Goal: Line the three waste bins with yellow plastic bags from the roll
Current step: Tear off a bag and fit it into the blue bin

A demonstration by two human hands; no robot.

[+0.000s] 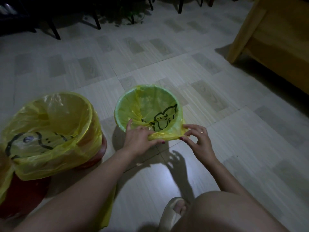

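A small green bin (pixel 119 101) stands on the floor at centre, lined with a yellow bag (pixel 150 113) that bears a black cartoon print. At its near rim, slack bag plastic is bunched into a twisted strip (pixel 167 136). My left hand (pixel 140 139) grips the strip's left end, its index finger resting on the rim. My right hand (pixel 197 139) pinches the strip's right end. A larger red bin (pixel 95 158) on the left wears a yellow bag (pixel 50 124) folded over its rim. Another yellow-lined bin edge (pixel 4 185) shows at far left. No roll is visible.
Pale tiled floor (pixel 217 131) spreads around the bins. A wooden furniture piece (pixel 270 41) stands at the upper right. Dark chair legs (pixel 55 29) and a plant (pixel 130 15) line the far edge. My knee (pixel 225 213) and a sandalled foot (pixel 175 208) are at the bottom.
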